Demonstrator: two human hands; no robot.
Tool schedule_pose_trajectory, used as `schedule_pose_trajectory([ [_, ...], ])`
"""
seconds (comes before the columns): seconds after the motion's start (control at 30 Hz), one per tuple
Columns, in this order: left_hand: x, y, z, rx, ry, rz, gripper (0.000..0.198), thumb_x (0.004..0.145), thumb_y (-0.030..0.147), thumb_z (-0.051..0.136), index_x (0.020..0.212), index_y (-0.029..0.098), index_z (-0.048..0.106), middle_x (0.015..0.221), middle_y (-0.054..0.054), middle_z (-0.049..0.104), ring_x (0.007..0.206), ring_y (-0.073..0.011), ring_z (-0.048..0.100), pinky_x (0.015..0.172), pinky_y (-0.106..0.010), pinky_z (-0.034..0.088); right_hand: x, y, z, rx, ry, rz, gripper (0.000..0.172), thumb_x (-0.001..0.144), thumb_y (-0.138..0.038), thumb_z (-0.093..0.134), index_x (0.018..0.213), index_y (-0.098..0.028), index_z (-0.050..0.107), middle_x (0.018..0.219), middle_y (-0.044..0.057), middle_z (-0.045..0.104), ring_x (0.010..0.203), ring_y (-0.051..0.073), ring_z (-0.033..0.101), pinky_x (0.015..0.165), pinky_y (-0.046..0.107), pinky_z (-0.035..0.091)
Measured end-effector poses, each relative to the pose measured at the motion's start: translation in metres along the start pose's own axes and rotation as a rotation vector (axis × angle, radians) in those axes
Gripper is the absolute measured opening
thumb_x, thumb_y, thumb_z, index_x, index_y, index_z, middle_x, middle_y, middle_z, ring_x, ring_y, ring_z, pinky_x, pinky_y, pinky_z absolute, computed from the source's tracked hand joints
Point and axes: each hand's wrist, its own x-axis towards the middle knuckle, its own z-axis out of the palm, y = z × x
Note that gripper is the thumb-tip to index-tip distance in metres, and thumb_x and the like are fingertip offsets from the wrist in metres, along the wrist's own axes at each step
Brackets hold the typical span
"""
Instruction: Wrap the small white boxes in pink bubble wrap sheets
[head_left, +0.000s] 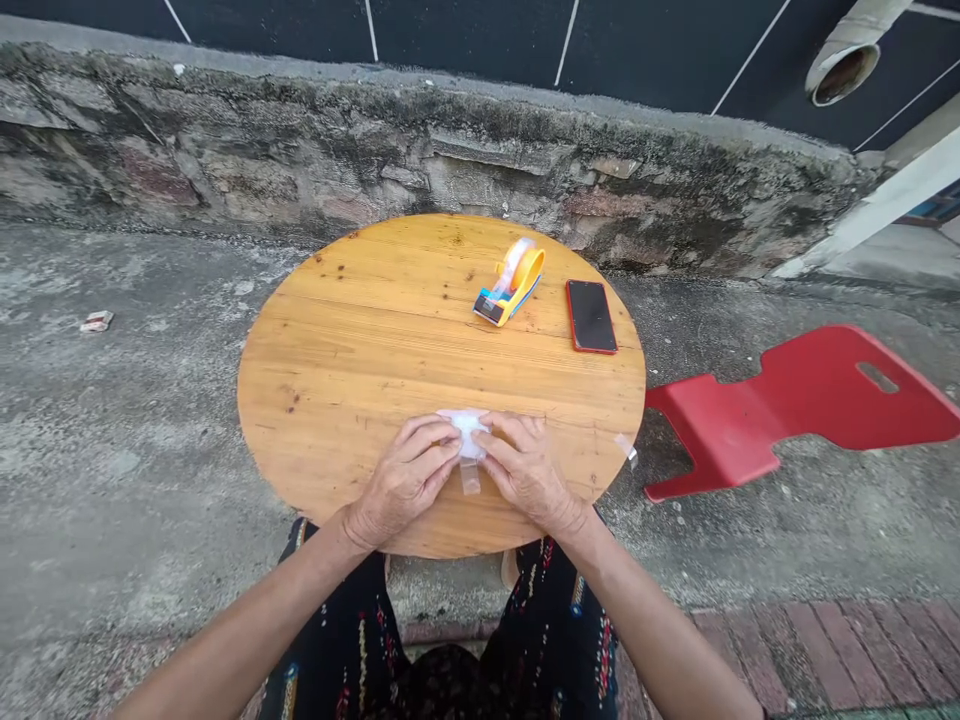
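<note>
A small white bundle (469, 425), perhaps paper or plastic, lies near the front of the round wooden table (360, 350). My left hand (416, 465) grips its left side with bent fingers, and my right hand (525, 465) pinches its right side. From the bundle's near edge a strip of clear tape (470, 478) sticks out toward me. Parts of the bundle are hidden under my fingers. Farther back on the table stands a yellow and blue tape dispenser (514, 283) with a roll of clear tape in it.
A phone in a red case (592, 318) lies at the table's back right. Another tape piece (625, 450) hangs over the right edge. A red plastic chair (795, 400) stands to the right. Behind the table runs a low stone wall (360, 160). A crumpled packet (97, 321) is on the ground.
</note>
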Motion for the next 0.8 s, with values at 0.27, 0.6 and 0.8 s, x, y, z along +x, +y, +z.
schedule_pose_trajectory([
  [0.27,-0.0006,0.0005,0.0015,-0.031,-0.006,-0.02,0.02,0.087,0.008,0.057,0.103,0.02,0.06,0.105,-0.008,0.062,0.109,-0.0215,0.055,0.092,-0.043,0.053,-0.0029,-0.0046,-0.0061,-0.012,0.057,-0.029,0.024,0.091,-0.017,0.056,0.113,-0.026,0.063,0.123,0.008,0.065,0.104,0.023,0.059,0.092,0.044,0.039],
  [0.6,-0.0019,-0.0017,0.0009,-0.019,-0.036,0.041,0.02,0.087,0.005,0.056,0.1,0.019,0.06,0.105,-0.007,0.063,0.106,-0.0201,0.054,0.092,-0.041,0.051,-0.002,-0.0037,-0.0015,-0.093,0.075,-0.086,0.028,0.09,-0.01,0.051,0.11,-0.025,0.064,0.115,0.009,0.063,0.107,0.024,0.054,0.084,0.04,0.045],
  [0.8,-0.0023,-0.0022,0.0039,-0.035,-0.013,0.03,0.017,0.087,0.007,0.056,0.101,0.016,0.06,0.105,-0.009,0.063,0.105,-0.0196,0.054,0.095,-0.041,0.05,0.0003,-0.0024,-0.0002,-0.113,0.065,-0.102,0.022,0.091,-0.013,0.051,0.108,-0.02,0.064,0.112,0.011,0.065,0.104,0.025,0.056,0.083,0.04,0.046],
])
